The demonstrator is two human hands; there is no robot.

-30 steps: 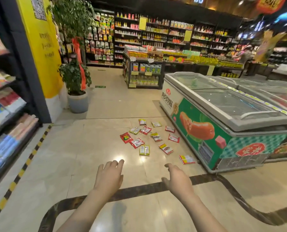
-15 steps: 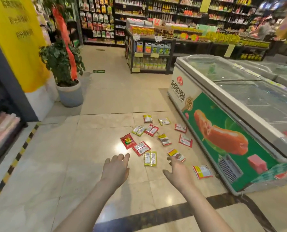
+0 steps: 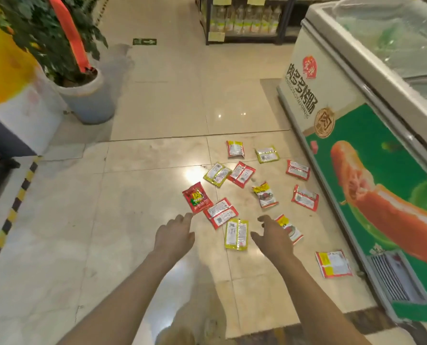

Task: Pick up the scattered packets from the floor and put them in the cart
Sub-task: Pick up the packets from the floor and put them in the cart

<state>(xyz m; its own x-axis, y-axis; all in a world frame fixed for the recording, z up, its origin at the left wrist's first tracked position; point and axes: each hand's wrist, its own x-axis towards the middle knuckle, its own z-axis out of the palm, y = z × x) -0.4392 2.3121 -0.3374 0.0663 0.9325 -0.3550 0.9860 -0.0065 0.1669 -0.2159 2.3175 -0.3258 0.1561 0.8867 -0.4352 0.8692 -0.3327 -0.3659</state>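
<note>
Nothing of the task looks done: every packet in view lies on the tiled floor [image 3: 145, 190], and no cart shows anywhere in the head view. The person's left hand [image 3: 174, 236] and right hand [image 3: 273, 236] both reach forward and down toward the scatter, fingers loosely spread and holding nothing — neither one touches a packet.

The nearest piece is a yellow packet [image 3: 236, 234] lying flat between the two hands. Just beyond the left hand's fingertips sit a red packet with a green-and-yellow label [image 3: 197, 197] and a red packet with a white label [image 3: 221, 213], the two almost touching. Partly hidden behind the right hand is a yellow-and-white packet [image 3: 291, 229]. Farther out lie about seven more in red, yellow and olive, and one red-and-yellow packet [image 3: 334, 263] rests apart from the rest, close against the base of the chest freezer [image 3: 357, 150] on the right.

So roughly a dozen packets are left to gather — the whole job, as far as can be judged. The first grasp will likely fall on the yellow packet or its red neighbours. The flat, glossy pouches on polished tile may need a fingernail under an edge. Where the cart stands cannot be told. A potted plant [image 3: 83, 95] stands well off to the left.
</note>
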